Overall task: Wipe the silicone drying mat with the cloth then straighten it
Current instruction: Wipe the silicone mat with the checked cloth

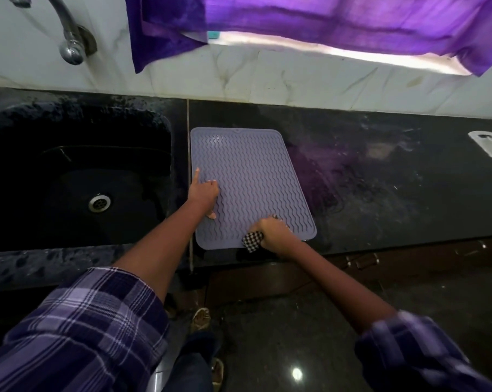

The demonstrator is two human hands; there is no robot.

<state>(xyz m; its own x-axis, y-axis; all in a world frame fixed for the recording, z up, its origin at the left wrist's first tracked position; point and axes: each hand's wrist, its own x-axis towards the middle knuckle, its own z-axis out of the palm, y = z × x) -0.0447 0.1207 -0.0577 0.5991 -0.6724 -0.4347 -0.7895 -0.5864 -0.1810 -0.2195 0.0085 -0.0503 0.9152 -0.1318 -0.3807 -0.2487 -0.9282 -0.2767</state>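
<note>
Right hand [271, 232] gripped the checkered cloth [252, 240] at the near-right corner of the silicone drying mat [253, 176], whose unwiped length ran away from it; left hand [204, 193], fingers spread, pressed the mat's left edge

One mat [250, 185]. One cloth [252, 241]. Two hands: left [204, 193], right [273, 233]. One sink [78, 176], one tap [69, 32], one drain [99, 203]. One curtain [310, 24]. One white board [490, 145]. Two feet [201, 318]. Two plaid sleeves [78, 329].

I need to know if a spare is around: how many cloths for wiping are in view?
1. The checkered cloth is gripped in the right hand at the near edge of the drying mat. Any other would be out of view.
</note>
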